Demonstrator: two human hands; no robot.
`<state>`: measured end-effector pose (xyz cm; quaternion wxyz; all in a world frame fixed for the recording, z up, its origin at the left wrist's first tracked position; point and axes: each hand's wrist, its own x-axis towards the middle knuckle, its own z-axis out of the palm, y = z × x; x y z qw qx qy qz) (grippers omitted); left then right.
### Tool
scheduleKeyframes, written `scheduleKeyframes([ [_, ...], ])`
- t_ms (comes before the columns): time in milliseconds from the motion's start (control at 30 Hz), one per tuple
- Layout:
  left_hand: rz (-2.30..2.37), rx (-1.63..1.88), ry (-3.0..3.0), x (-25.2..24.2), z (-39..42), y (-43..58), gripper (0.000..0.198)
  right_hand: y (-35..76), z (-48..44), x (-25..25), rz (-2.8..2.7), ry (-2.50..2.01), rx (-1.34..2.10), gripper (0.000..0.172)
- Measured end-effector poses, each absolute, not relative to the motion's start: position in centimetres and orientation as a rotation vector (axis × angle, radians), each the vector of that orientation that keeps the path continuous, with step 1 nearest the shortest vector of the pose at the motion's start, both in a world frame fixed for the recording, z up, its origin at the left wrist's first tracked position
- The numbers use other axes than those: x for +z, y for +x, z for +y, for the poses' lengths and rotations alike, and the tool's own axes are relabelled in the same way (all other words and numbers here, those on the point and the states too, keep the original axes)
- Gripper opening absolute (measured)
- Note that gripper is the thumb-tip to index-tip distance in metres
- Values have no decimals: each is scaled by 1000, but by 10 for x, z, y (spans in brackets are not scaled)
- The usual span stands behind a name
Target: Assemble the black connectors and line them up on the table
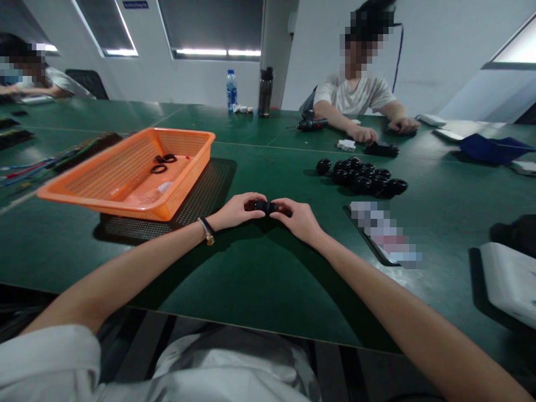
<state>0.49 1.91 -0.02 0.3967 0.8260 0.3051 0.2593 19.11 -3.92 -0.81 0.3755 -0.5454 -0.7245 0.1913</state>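
Observation:
Just above the green table (251,268), both of my hands meet around a small black ribbed cylindrical part (265,207). My left hand (239,211) pinches its left end between thumb and fingers. From the other side, my right hand (299,219) grips the right end the same way. The fingers cover both ends, so I cannot tell whether it is one piece or two joined. Several similar black round parts (362,176) stand grouped on the table beyond my right hand.
An orange basket (104,207) holding a few black rings (159,168) is at the left. A phone-like slab (383,234) lies right, near a white box (511,279). Across the table are a person (355,95), a drill (312,123), a water bottle (231,92) and a dark flask (265,94).

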Motion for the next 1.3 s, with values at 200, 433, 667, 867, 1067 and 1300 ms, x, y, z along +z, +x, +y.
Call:
scheduleKeyframes([
  [200, 776, 659, 2098, -1, 19, 4, 38, 191, -39, -9, -1866, -1384, 486, 19],
  [433, 778, 663, 2096, -2, 19, 4, 38, 190, -39, -7, -1871, -1407, 490, 19],
  [667, 776, 667, 2098, -2, 19, 4, 37, 190, -39, -6, -1873, -1401, 452, 19],
  [867, 777, 671, 2078, -2, 20, 4, 37, 189, -41, -5, -1873, -1366, 462, 25],
  [1067, 758, 671, 2069, -3, 21, 5, 39, 188, -42, -4, -1881, -1377, 487, 27],
  [1300, 765, 656, 2101, -2, 20, 4, 39, 189, -41, -6, -1866, -1362, 505, 23],
])
